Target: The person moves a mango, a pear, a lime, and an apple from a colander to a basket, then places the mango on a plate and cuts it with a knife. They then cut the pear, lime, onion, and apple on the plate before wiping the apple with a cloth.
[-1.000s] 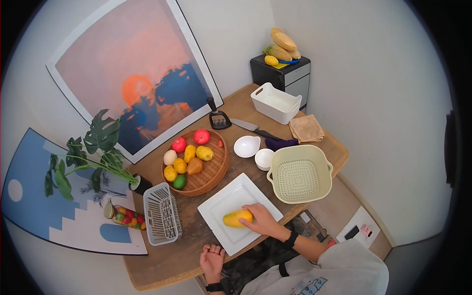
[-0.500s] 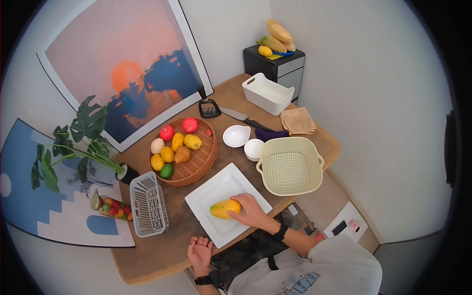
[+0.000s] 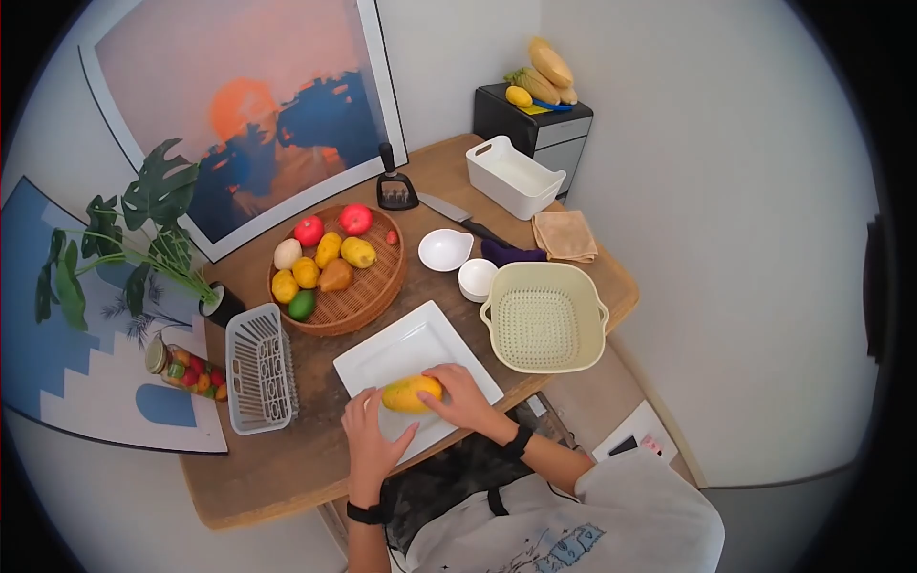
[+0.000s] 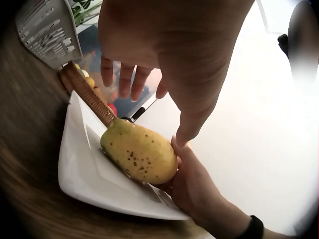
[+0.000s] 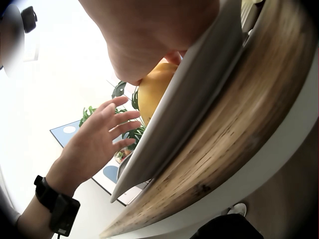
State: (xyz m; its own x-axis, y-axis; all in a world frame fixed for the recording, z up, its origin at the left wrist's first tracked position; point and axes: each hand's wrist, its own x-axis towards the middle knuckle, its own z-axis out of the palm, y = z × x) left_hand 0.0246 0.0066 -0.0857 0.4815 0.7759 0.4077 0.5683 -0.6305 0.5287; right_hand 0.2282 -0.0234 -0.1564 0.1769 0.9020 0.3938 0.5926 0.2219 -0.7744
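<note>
A yellow papaya (image 3: 405, 394) with a green end and brown spots lies over the square white plate (image 3: 417, 332). My right hand (image 3: 462, 399) grips its right end, thumb on the near side and fingers on the far side. At the papaya's other end, my left hand (image 3: 371, 441) is held with fingers spread and thumb apart. The left wrist view has the left palm hovering above the papaya (image 4: 139, 153), its fingers relaxed. From the right wrist, the left hand's fingertips are seen beside the fruit (image 5: 153, 92).
A wicker basket (image 3: 358, 312) of fruit stands behind the plate. Left is a grey slotted basket (image 3: 258, 371); right, a pale colander (image 3: 544, 315). Two white bowls (image 3: 445, 250), a knife (image 3: 447, 207), a brown cloth (image 3: 564, 236) and a white bin (image 3: 516, 179) sit farther back.
My left hand has risen from the table's front edge to the papaya's left end. My right hand keeps its grip on the papaya. The head view has shifted.
</note>
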